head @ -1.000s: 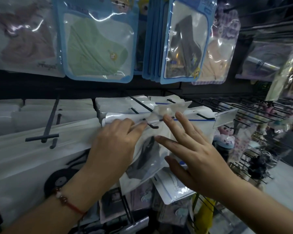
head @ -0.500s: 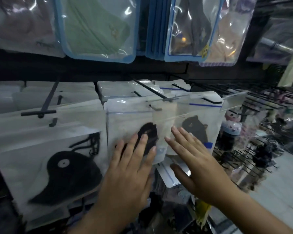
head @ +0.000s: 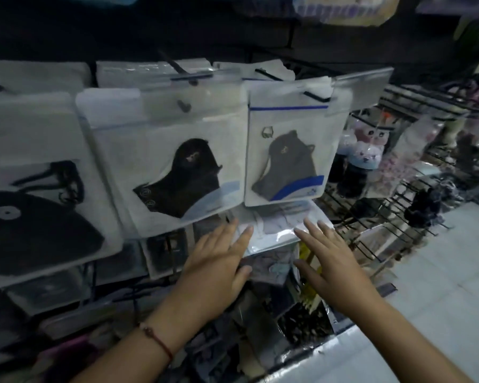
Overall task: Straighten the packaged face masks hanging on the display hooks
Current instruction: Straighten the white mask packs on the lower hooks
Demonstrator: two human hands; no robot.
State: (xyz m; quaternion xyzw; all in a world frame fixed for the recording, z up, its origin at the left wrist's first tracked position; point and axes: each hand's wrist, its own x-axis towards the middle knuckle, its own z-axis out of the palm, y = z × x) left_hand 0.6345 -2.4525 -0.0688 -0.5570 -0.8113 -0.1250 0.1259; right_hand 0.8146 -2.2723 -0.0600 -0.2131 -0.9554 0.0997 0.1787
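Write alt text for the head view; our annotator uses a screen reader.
Both open hands, left hand and right hand, reach toward a clear packet with a pale mask below two white packets of black face masks hanging on black wire display hooks.

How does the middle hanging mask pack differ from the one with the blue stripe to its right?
The middle pack hangs tilted, its lower edge slanting; the blue-striped pack hangs nearly square. The middle pack holds a black mask and has pale trim; the blue-striped pack holds a dark grey mask, with a bold blue line on top and a blue swoosh below. Both are white pouches on hooks, and neither hand touches them.
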